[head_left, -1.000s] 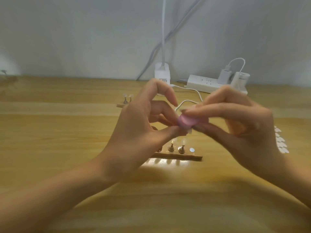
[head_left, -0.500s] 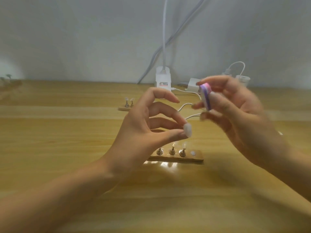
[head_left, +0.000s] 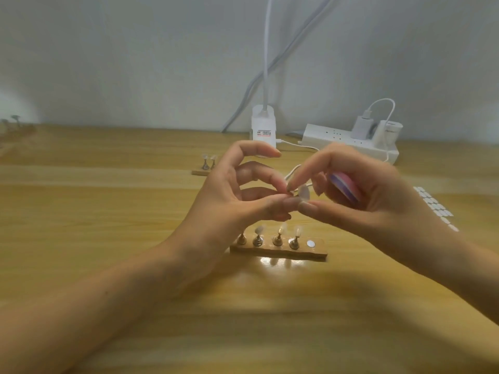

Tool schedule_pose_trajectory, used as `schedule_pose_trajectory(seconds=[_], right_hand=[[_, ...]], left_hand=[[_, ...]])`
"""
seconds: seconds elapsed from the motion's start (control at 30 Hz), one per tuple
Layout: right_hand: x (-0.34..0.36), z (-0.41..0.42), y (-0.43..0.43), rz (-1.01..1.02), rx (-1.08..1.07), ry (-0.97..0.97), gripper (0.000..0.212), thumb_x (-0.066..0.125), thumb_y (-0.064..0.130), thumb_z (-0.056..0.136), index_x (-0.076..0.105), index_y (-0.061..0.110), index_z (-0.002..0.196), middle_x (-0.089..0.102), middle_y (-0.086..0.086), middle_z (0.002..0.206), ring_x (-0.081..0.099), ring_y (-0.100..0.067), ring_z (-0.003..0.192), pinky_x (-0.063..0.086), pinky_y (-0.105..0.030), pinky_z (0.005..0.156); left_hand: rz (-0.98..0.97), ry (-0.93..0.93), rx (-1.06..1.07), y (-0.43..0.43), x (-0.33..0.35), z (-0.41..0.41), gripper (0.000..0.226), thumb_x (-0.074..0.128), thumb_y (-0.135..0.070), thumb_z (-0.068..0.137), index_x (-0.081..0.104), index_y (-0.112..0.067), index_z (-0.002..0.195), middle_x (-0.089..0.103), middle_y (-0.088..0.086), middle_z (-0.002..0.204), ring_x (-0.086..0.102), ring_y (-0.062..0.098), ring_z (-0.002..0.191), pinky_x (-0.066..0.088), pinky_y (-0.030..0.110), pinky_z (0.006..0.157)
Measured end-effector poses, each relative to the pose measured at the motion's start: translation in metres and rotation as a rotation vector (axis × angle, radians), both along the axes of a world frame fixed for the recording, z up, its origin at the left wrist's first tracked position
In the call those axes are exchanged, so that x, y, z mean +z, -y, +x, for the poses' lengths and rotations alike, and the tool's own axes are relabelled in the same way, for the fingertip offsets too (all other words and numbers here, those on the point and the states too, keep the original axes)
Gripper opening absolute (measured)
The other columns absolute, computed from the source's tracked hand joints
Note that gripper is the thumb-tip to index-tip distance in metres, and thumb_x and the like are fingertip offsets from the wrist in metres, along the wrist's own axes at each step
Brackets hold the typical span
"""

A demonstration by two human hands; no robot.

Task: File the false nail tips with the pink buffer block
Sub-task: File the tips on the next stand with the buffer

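- Left hand point(head_left: 237, 195): raised over the table, thumb and middle finger curled together and pinching the tip point(head_left: 304, 193). Index finger arched above, free.
- Tip: small oval shell, milky and translucent, thin, standing on edge between the two hands, above the stand.
- Right hand point(head_left: 378, 201): index finger and thumb reach in to touch the tip. The other fingers curl round the buffer point(head_left: 344, 186), tucked against the palm.
- Buffer: rounded block with pink faces and a purple-white striped edge. Looks like matte foam; part blurred, part hidden by fingers.
- Stand point(head_left: 278, 251): flat wooden bar under the hands with four shiny metal pegs, cone-footed. Three carry pale tips; the leftmost peg's top is hidden by the left hand. One bare silver disc at its right end.
- Second stand point(head_left: 204, 171): smaller, farther back, two pegs.
- Table point(head_left: 108, 211): glossy light wood grain.
- Power strip point(head_left: 348, 141): white plastic, by the wall, plugs and cable in it.
- White adapter point(head_left: 264, 128): boxy, cable rising.
- White tabs point(head_left: 434, 203): small rounded pieces in rows, far right.
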State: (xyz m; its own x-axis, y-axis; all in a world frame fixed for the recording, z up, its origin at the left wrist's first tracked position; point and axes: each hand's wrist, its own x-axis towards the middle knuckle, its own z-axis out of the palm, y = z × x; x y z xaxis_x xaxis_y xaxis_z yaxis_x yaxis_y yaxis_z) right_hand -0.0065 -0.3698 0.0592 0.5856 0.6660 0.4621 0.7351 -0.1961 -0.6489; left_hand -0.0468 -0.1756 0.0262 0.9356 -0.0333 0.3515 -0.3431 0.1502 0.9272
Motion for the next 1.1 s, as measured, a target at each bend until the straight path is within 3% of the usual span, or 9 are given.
schedule_pose_trajectory(seconds=[0.1,0.27,0.4,0.5,0.6,0.7,0.83,1.0,1.1], right_hand=[[0.005,0.001,-0.003,0.019,-0.02,0.108,0.022,0.07,0.038,0.079,0.072,0.029,0.099,0.058,0.004,0.084,0.057,-0.01,0.075,0.045,-0.017,0.062],[0.021,0.017,0.012,-0.213,-0.029,-0.047,0.022,0.079,0.038,0.068,0.079,0.03,0.088,0.063,0.013,0.078,0.06,0.0,0.07,0.042,-0.004,0.063],[0.013,0.025,0.016,-0.393,-0.082,-0.047,0.015,0.085,0.031,0.068,0.08,0.034,0.082,0.063,0.014,0.081,0.063,-0.009,0.084,0.049,-0.013,0.076],[0.002,0.022,0.011,-0.424,-0.075,-0.057,0.014,0.083,0.035,0.068,0.079,0.035,0.081,0.064,0.015,0.083,0.061,-0.01,0.086,0.05,-0.021,0.075],[-0.003,0.024,0.011,-0.414,-0.06,-0.076,0.014,0.084,0.034,0.068,0.079,0.034,0.081,0.063,0.012,0.082,0.06,-0.011,0.085,0.048,-0.02,0.072],[0.004,0.027,0.015,-0.406,0.006,-0.153,0.025,0.084,0.04,0.067,0.078,0.037,0.092,0.063,0.013,0.085,0.062,-0.009,0.091,0.045,-0.009,0.08],[0.016,0.044,0.03,-0.526,-0.012,-0.165,0.037,0.073,0.054,0.069,0.07,0.049,0.105,0.063,0.014,0.091,0.06,-0.007,0.095,0.044,-0.009,0.078],[-0.011,0.06,0.032,-0.612,-0.112,-0.063,0.034,0.067,0.009,0.091,0.065,0.04,0.106,0.06,0.01,0.097,0.055,-0.003,0.094,0.042,-0.011,0.076],[-0.015,0.062,0.03,-0.668,-0.133,0.002,0.032,0.067,0.018,0.091,0.062,0.043,0.111,0.055,0.018,0.11,0.048,-0.005,0.109,0.039,-0.02,0.088]], left_hand=[[0.016,0.023,-0.006,0.0,0.001,0.001,0.055,0.083,-0.015,0.068,0.056,-0.019,0.116,0.072,-0.001,0.085,0.075,0.017,0.078,0.059,0.025,0.067],[0.11,0.016,0.161,-0.009,0.003,0.007,0.036,0.053,-0.043,0.09,0.055,-0.019,0.115,0.077,0.004,0.094,0.076,0.02,0.089,0.058,0.03,0.083],[0.121,-0.064,0.292,-0.017,-0.004,0.014,0.032,0.037,-0.041,0.105,0.057,-0.017,0.114,0.078,0.002,0.094,0.076,0.017,0.088,0.047,0.03,0.086],[0.131,-0.084,0.264,-0.017,-0.008,0.015,0.033,0.035,-0.039,0.107,0.057,-0.016,0.114,0.078,0.001,0.094,0.076,0.017,0.087,0.05,0.024,0.084],[0.116,-0.09,0.24,-0.018,-0.009,0.016,0.033,0.034,-0.038,0.107,0.057,-0.016,0.113,0.078,0.001,0.093,0.076,0.018,0.085,0.051,0.016,0.08],[0.111,-0.126,0.253,-0.02,-0.01,0.018,0.034,0.033,-0.039,0.108,0.057,-0.015,0.116,0.078,0.0,0.095,0.076,0.018,0.087,0.047,0.027,0.083],[0.073,-0.182,0.266,-0.025,-0.011,0.022,0.033,0.032,-0.039,0.109,0.057,-0.018,0.112,0.078,-0.002,0.092,0.076,0.017,0.085,0.046,0.032,0.08],[0.044,-0.214,0.282,-0.031,-0.015,0.027,0.033,0.032,-0.04,0.109,0.057,-0.019,0.111,0.078,-0.002,0.091,0.076,0.017,0.081,0.048,0.03,0.073],[0.032,-0.213,0.292,-0.033,-0.016,0.03,0.032,0.032,-0.039,0.109,0.057,-0.02,0.11,0.078,-0.002,0.089,0.075,0.017,0.08,0.049,0.029,0.071]])
